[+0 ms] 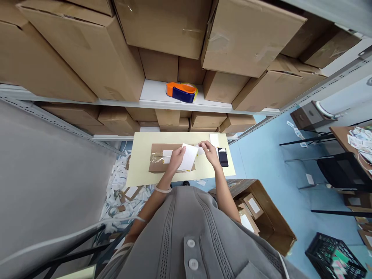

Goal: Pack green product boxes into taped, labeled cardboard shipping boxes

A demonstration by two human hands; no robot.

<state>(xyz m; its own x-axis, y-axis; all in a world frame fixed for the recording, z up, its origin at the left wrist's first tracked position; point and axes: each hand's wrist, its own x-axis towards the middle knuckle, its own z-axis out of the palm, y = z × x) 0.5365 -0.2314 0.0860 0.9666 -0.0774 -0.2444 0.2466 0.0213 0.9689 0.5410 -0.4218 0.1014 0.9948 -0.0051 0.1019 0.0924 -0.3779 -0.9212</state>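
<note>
My left hand (177,157) is closed on a white label sheet (189,155), held by its left edge over the right part of a flat cardboard box (156,165). Clear tape and a white label show on that box, which lies on the pale yellow table (142,172). Just right of the sheet, my right hand (209,152) pinches a smaller piece of white paper (199,150). A dark phone (223,157) lies right of my right hand, and another white sheet (214,139) lies behind it.
Cardboard boxes (165,23) fill the shelves ahead. An orange and blue tape dispenser (181,92) sits on the upper shelf (151,90). Paper scraps (116,178) cover the floor at left. A large open carton (276,221) holding parcels stands at right, near a black crate (334,255).
</note>
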